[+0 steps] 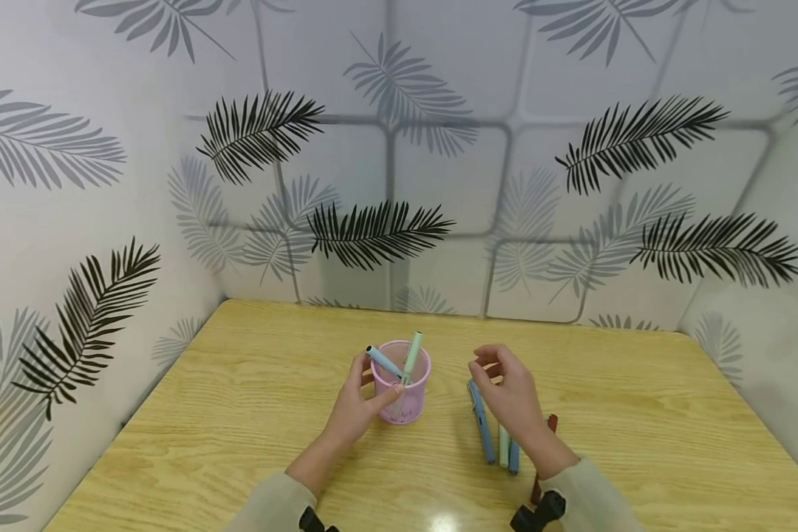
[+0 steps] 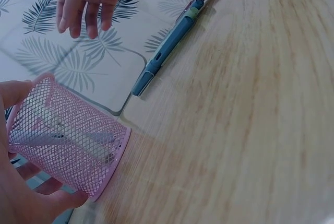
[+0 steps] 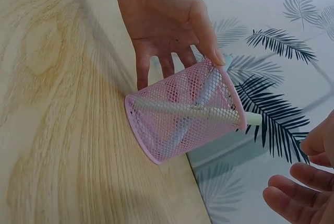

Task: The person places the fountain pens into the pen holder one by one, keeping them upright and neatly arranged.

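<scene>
A pink mesh pen cup (image 1: 415, 403) stands upright on the table, with a blue pen (image 1: 380, 360) and a light green pen (image 1: 412, 356) leaning inside it. My left hand (image 1: 351, 415) grips the cup from the left, thumb (image 3: 209, 44) at the rim and fingers around the far side. To the right of the cup, my right hand (image 1: 513, 395) hovers with loosely bent fingers and nothing in them. Below and beside it lie a blue pen (image 1: 482, 428), a green pen (image 1: 503, 447), another blue pen (image 1: 514, 458) and a dark red pen (image 1: 552, 423), partly hidden by the right forearm.
The wooden table (image 1: 259, 369) meets a wall (image 1: 439, 273) with a leaf pattern at its back edge. More patterned wall flanks the left and right sides. Dark camera straps (image 1: 539, 511) sit around both wrists.
</scene>
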Motion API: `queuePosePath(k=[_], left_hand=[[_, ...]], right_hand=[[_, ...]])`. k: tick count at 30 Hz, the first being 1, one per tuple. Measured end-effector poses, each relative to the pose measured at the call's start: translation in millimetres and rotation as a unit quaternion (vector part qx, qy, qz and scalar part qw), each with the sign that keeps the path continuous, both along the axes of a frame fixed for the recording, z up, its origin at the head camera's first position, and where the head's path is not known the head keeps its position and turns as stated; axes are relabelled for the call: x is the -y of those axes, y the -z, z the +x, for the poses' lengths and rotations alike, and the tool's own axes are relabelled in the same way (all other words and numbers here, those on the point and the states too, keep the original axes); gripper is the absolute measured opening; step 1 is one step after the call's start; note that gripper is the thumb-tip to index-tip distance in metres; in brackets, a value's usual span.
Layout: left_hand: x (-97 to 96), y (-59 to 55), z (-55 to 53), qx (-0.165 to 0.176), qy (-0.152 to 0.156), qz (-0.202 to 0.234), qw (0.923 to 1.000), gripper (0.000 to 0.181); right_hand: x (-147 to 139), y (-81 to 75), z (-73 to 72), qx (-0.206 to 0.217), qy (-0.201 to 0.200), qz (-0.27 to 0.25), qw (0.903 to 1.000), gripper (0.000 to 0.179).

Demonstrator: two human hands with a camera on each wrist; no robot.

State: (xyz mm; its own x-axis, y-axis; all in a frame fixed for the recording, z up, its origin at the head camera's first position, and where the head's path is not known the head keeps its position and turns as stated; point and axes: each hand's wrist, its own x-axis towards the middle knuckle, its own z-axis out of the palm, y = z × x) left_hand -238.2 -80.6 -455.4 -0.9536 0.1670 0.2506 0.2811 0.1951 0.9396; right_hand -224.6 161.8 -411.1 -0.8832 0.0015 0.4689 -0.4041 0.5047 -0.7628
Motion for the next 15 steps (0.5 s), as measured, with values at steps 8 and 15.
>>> queuePosePath(k=[8, 15], left_hand=[[-0.1, -0.7, 0.9, -0.008, -0.005, 0.002, 1.0, 0.07], [-0.3, 0.8, 0.2, -0.006, -0.005, 0.001, 1.0, 0.07]], right_hand=[[-8.5, 2.4, 4.7, 0.004, 0.006, 0.003, 1.0, 0.018], [-14.2, 5.3, 8.2, 0.012, 0.013, 0.007, 0.9998, 0.018]])
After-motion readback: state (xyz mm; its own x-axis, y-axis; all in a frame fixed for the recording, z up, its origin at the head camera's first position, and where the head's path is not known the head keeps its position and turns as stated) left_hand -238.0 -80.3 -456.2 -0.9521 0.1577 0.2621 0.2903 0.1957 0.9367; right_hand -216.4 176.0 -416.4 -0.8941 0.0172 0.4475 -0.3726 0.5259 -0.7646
